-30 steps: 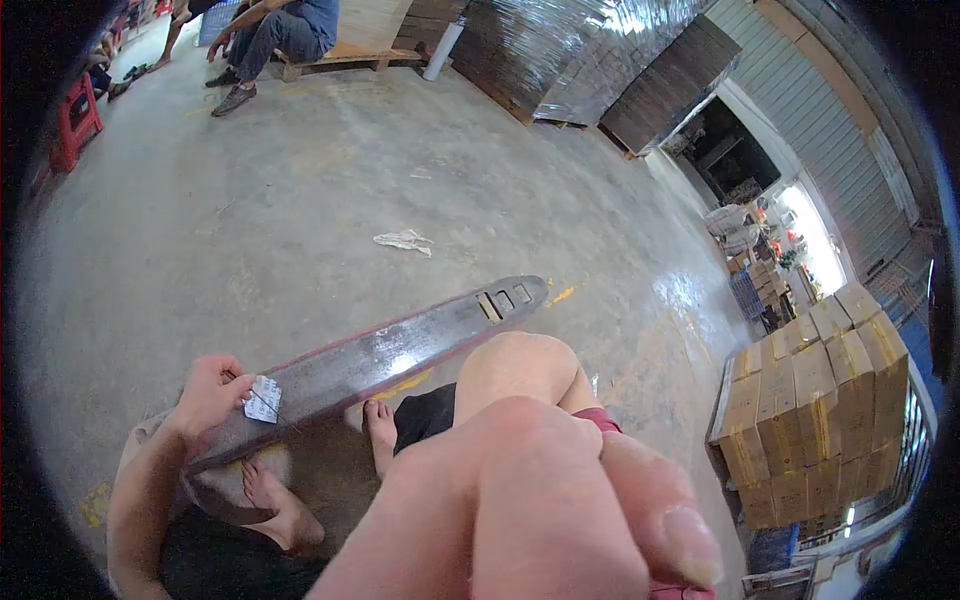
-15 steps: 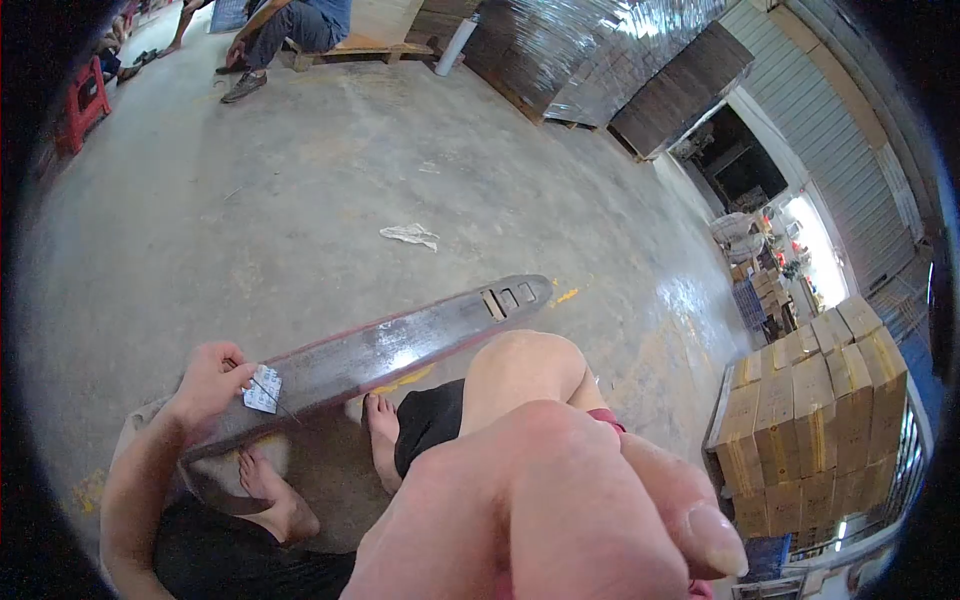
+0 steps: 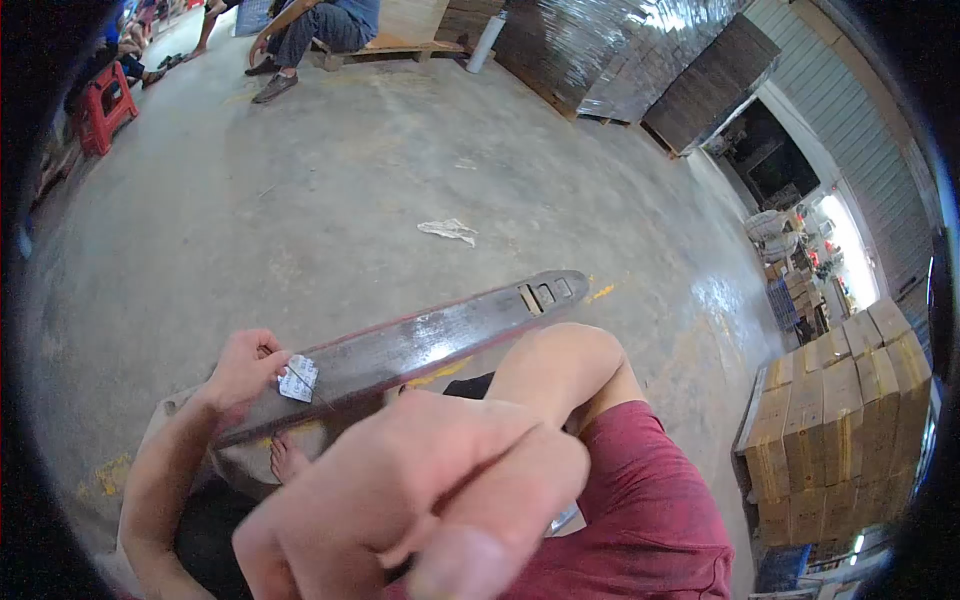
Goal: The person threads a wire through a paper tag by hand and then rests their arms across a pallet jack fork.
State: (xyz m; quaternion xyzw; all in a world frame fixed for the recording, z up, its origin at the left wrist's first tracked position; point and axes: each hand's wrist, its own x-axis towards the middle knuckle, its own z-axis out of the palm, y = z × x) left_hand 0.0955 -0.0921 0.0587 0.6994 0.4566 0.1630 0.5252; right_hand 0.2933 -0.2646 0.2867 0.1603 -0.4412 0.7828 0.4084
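Observation:
My left hand (image 3: 248, 372) is closed in a pinch over the near end of a long dark metal fork (image 3: 400, 345) resembling a pallet jack's. From its fingertips runs a thin dark strand (image 3: 318, 396). That strand crosses a small white printed piece (image 3: 298, 379), which touches or lies beside the fingertips; whether it is held or rests on the fork I cannot tell. Very close to the camera, my right hand (image 3: 410, 480) is large and blurred, its fingers curled and thumb bent. What it holds, if anything, is hidden. A pale sliver (image 3: 564, 517) shows just behind it.
A bare knee and maroon shorts (image 3: 650, 500) fill the lower middle; a bare foot (image 3: 287, 460) is beside the fork. Stacked cartons (image 3: 840, 410) stand at right. Farther off are a white scrap (image 3: 448, 231), a red stool (image 3: 104, 108), a seated person (image 3: 325, 30) and wrapped pallets (image 3: 610, 60).
My right hand has moved left and lower across the view, uncovering the maroon shorts. The scene has shifted slightly right. My left hand keeps its pinch near the white piece.

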